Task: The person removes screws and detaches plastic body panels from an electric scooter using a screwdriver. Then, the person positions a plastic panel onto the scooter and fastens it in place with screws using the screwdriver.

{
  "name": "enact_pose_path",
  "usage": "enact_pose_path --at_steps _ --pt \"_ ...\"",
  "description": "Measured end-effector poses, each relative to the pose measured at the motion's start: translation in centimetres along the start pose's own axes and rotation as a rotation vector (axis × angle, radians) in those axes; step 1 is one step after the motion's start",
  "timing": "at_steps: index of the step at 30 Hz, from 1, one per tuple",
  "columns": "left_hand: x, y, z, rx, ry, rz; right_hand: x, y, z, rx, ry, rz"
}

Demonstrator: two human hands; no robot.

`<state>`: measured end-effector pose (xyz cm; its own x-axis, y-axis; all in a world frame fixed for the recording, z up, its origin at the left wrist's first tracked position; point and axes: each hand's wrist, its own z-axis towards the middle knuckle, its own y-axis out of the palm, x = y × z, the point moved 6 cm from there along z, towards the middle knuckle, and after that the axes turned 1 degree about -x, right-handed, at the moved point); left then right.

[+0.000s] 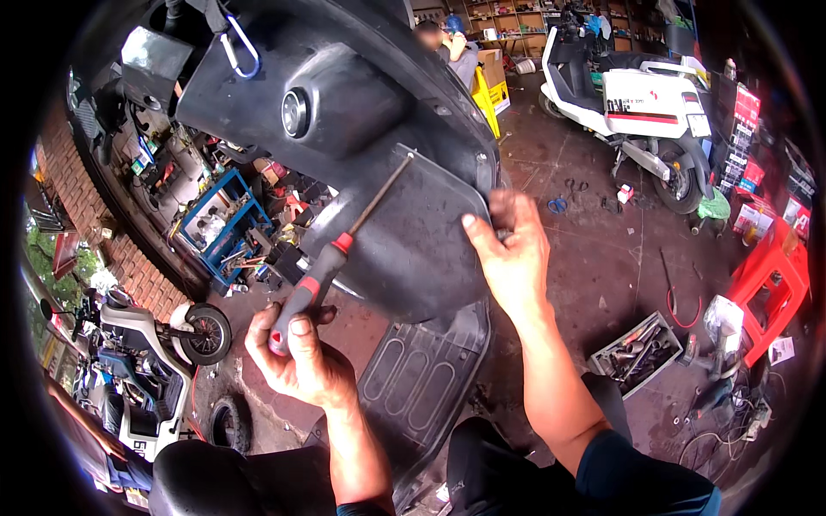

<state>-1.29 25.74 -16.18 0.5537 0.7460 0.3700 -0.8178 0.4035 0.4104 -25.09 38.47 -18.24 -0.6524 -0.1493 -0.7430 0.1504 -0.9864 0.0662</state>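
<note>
My left hand (pixel 305 357) is closed round the grey-and-red handle of a screwdriver (pixel 320 273). Its long shaft slants up to the right, and the tip meets a small screw (pixel 411 156) at the top corner of a black plastic cover (pixel 422 224). This cover sits on the inner front panel of a scooter (pixel 361 112), below a round ignition lock (pixel 295 113). At the right edge of the cover, my right hand (pixel 519 249) has its thumb on the near face and its fingers curled at the side, slightly blurred.
The scooter's ribbed footboard (pixel 422 374) lies below. On the floor to the right are a tray of tools (pixel 637 354), a red plastic stool (pixel 774 292) and a white scooter (pixel 645 103). Leftward stand a blue rack (pixel 225 225), a loose tyre (pixel 231 423) and another scooter (pixel 142 370). A person (pixel 456 56) is at the back.
</note>
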Motion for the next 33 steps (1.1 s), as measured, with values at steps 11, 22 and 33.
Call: enact_pose_path --at_steps 11,22,33 --pt "3.7 -2.1 -0.5 -0.015 0.098 0.028 1.8 1.2 -3.8 -0.195 0.318 0.437" --pt "6.3 1.8 3.0 -0.14 0.263 0.061 0.2 3.8 -1.8 -0.073 0.283 0.689" --pt "6.3 2.6 4.0 -0.179 0.236 0.073 0.7 4.2 -1.9 -0.051 0.296 0.719"
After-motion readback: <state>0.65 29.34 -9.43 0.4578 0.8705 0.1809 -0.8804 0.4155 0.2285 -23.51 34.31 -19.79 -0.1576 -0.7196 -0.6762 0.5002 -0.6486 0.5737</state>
